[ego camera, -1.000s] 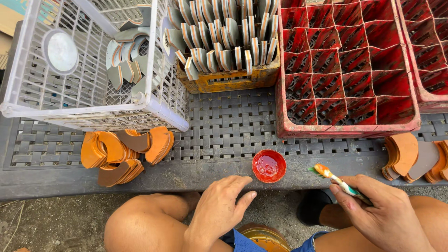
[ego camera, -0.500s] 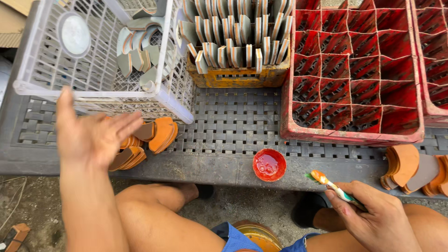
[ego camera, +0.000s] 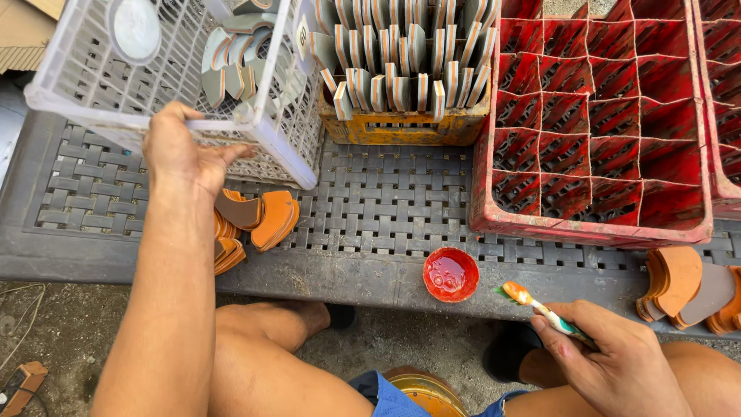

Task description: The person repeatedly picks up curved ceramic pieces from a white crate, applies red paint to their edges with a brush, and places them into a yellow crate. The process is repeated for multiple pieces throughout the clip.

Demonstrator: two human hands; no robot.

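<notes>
Item: your left hand (ego camera: 181, 150), fingers curled on the white basket (ego camera: 100, 93) rim at the bench's (ego camera: 370, 208) back left, holds no piece. Your right hand (ego camera: 617, 363) grips the paintbrush (ego camera: 540, 309) near the front edge, beside the red paint dish (ego camera: 451, 274). Step judged: fetching a grey curved piece (ego camera: 224, 58); next needs a pinch inside.

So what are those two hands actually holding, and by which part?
The right hand grips a paintbrush by its handle, bristle end free. The left hand grasps the white basket by its near rim.
</notes>
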